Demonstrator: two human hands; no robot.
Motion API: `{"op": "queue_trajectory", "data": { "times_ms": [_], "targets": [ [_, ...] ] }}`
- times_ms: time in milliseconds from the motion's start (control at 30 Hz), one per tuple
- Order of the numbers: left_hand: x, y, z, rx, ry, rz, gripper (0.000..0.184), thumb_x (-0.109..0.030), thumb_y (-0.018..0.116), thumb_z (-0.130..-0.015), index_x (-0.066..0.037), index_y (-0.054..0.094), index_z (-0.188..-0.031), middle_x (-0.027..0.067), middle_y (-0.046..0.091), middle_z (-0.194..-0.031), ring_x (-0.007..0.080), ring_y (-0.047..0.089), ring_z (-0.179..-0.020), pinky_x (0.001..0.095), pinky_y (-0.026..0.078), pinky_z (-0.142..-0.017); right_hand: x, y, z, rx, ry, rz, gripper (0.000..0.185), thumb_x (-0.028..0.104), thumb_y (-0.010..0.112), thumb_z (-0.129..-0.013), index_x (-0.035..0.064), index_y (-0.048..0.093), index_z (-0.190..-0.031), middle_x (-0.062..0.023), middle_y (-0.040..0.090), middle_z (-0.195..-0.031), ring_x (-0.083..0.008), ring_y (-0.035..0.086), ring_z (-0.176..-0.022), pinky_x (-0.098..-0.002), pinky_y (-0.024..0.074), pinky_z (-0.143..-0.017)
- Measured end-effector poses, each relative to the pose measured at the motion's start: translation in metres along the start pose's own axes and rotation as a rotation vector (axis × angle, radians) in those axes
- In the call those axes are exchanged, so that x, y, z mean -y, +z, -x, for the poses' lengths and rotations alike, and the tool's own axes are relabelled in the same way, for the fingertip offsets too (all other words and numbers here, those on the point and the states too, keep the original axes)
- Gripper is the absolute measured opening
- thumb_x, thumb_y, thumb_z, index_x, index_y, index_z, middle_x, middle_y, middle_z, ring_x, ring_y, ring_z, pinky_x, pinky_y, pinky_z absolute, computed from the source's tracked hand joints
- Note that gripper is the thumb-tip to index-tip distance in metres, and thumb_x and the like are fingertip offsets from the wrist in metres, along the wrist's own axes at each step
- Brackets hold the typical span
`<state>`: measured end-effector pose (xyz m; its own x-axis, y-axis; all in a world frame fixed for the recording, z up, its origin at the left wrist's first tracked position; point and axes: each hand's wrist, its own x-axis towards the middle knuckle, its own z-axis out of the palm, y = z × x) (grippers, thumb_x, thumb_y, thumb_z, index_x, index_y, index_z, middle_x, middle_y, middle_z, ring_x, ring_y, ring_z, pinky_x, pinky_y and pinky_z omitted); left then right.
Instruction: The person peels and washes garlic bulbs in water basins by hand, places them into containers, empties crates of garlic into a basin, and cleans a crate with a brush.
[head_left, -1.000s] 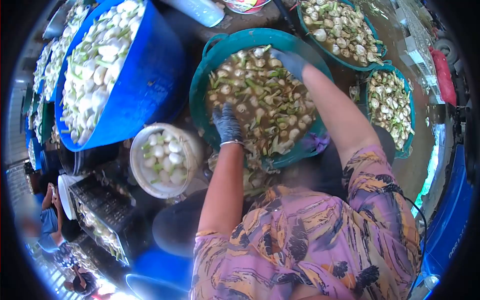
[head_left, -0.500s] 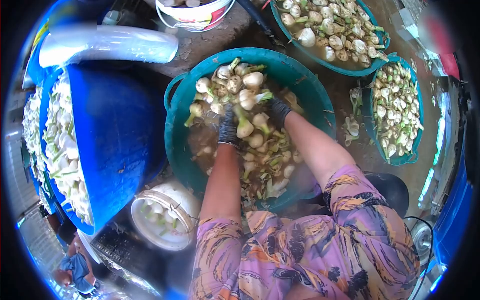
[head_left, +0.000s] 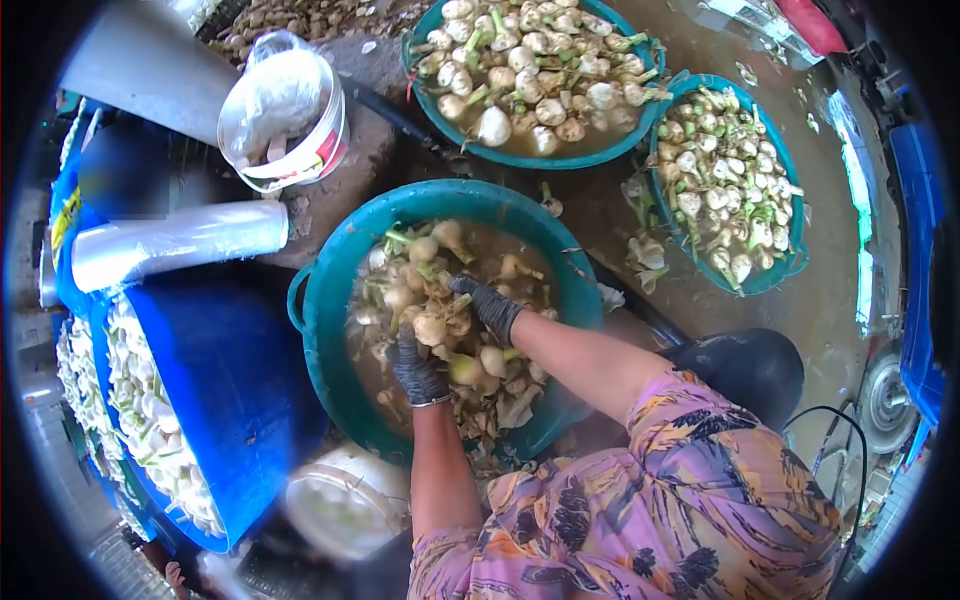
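A round green tub (head_left: 318, 370) of murky brown water stands in front of me, with white onions (head_left: 430, 330) and loose skins in it. My left hand (head_left: 418, 370), in a dark glove, is at the near-left side of a cluster of onions, its fingers curled against them. From the right, my right hand (head_left: 487, 305), gloved too, reaches over the same cluster with its fingertips bent down onto it. Between them the hands clasp several bulbs with green stem stubs. Some fingertips are hidden among the onions.
Two more green tubs, a wide one (head_left: 655, 62) and a smaller one (head_left: 797, 262), hold onions in water. At left a blue barrel (head_left: 240, 400) holds cleaner onions beside a plastic roll (head_left: 190, 245). White buckets (head_left: 335, 150) stand behind and near my left arm. A pipe (head_left: 640, 310) lies behind the tub.
The view has shifted, so the tub sits lower and further left. My hands have come nearer to me in the tub, and the onion heap between them is lower and more spread.
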<state>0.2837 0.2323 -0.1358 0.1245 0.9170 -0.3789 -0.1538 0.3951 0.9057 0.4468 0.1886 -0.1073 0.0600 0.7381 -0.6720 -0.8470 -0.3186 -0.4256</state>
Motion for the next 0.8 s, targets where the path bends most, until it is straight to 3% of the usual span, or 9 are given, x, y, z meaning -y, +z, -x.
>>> {"op": "queue_trajectory", "data": {
  "times_ms": [133,300,367,400,467,533,600,667,800],
  "targets": [
    [-0.083,0.077,0.039,0.112,0.047,0.079,0.03,-0.019,0.059,-0.094,-0.001,0.059,-0.119,0.0107,0.059,-0.119,0.0199,0.061,-0.106,0.0354,0.053,-0.085,0.029,-0.02,-0.013,0.161,-0.188,-0.11,0.046,0.041,0.057,-0.091,0.0111,0.058,-0.126,-0.004,0.064,-0.114,-0.0144,0.061,-0.099,-0.0306,0.0503,-0.087],
    [-0.137,0.232,-0.026,0.556,0.187,0.164,0.046,-0.027,0.061,-0.093,0.001,0.051,-0.128,0.0094,0.059,-0.12,0.0175,0.056,-0.108,0.0306,0.046,-0.091,0.202,-0.016,0.052,0.277,-0.436,-0.096,0.057,0.054,0.045,-0.092,0.0115,0.056,-0.128,-0.0077,0.064,-0.118,-0.019,0.065,-0.097,-0.0352,0.055,-0.085],
    [-0.126,0.277,-0.078,0.738,0.035,0.34,0.046,-0.038,0.057,-0.095,-0.011,0.052,-0.132,0.0067,0.059,-0.112,0.0197,0.059,-0.095,0.0356,0.052,-0.078,0.252,-0.017,0.066,-0.021,-0.456,-0.076,0.073,0.071,0.03,-0.091,0.0156,0.053,-0.133,-0.0097,0.062,-0.122,-0.0274,0.06,-0.108,-0.0495,0.0506,-0.091],
    [-0.132,0.286,-0.087,0.52,0.211,0.13,0.065,-0.037,0.063,-0.091,0.003,0.041,-0.138,0.0194,0.051,-0.132,0.0266,0.046,-0.122,0.0343,0.035,-0.103,0.272,-0.052,0.042,-0.066,-0.477,-0.03,0.07,0.07,0.03,-0.092,0.0182,0.054,-0.133,-0.013,0.06,-0.128,-0.0287,0.057,-0.114,-0.0538,0.0446,-0.096],
    [-0.139,0.257,-0.088,0.355,0.459,-0.215,0.061,-0.033,0.061,-0.091,0.003,0.041,-0.137,0.0238,0.049,-0.132,0.0331,0.046,-0.122,0.0376,0.034,-0.105,0.303,-0.074,0.041,-0.204,-0.529,-0.108,0.071,0.069,0.03,-0.093,0.0151,0.047,-0.136,-0.0147,0.049,-0.139,-0.0326,0.05,-0.123,-0.0615,0.0412,-0.095],
    [-0.146,0.185,-0.091,0.375,0.739,-0.603,0.047,-0.023,0.058,-0.093,-0.001,0.047,-0.133,0.0252,0.051,-0.13,0.0376,0.046,-0.122,0.0388,0.035,-0.106,0.285,-0.054,0.051,-0.558,-0.568,0.036,0.049,0.057,0.048,-0.094,0.0152,0.058,-0.116,-0.0147,0.061,-0.113,-0.0255,0.057,-0.112,-0.05,0.0487,-0.09],
    [-0.108,0.085,-0.112,0.225,1.046,-1.044,0.052,0.003,0.054,-0.083,-0.008,0.05,-0.133,0.023,0.054,-0.127,0.0389,0.05,-0.119,0.0443,0.043,-0.099,0.243,-0.076,0.035,-0.152,-0.428,0.279,0.048,0.057,0.05,-0.093,0.0133,0.062,-0.11,-0.0081,0.065,-0.093,-0.0209,0.061,-0.093,-0.0385,0.051,-0.085],
    [-0.051,-0.01,-0.12,-0.037,0.894,-1.228,0.044,-0.002,0.057,-0.085,-0.007,0.053,-0.128,0.0221,0.056,-0.12,0.038,0.051,-0.114,0.0469,0.044,-0.094,0.177,-0.022,0.046,-0.215,-0.16,0.482,0.049,0.058,0.055,-0.091,0.0117,0.063,-0.106,-0.0019,0.066,-0.087,-0.0168,0.062,-0.087,-0.0288,0.0497,-0.083],
    [-0.01,-0.055,-0.148,-0.134,0.17,-0.314,0.029,-0.021,0.055,-0.094,-0.004,0.058,-0.118,0.0219,0.06,-0.111,0.0362,0.056,-0.102,0.0467,0.045,-0.087,0.092,-0.057,-0.06,-0.28,-0.136,0.731,0.069,0.062,0.053,-0.09,0.0096,0.051,-0.135,-0.0089,0.056,-0.13,-0.0236,0.051,-0.12,-0.0402,0.0372,-0.105]
  ]
}}
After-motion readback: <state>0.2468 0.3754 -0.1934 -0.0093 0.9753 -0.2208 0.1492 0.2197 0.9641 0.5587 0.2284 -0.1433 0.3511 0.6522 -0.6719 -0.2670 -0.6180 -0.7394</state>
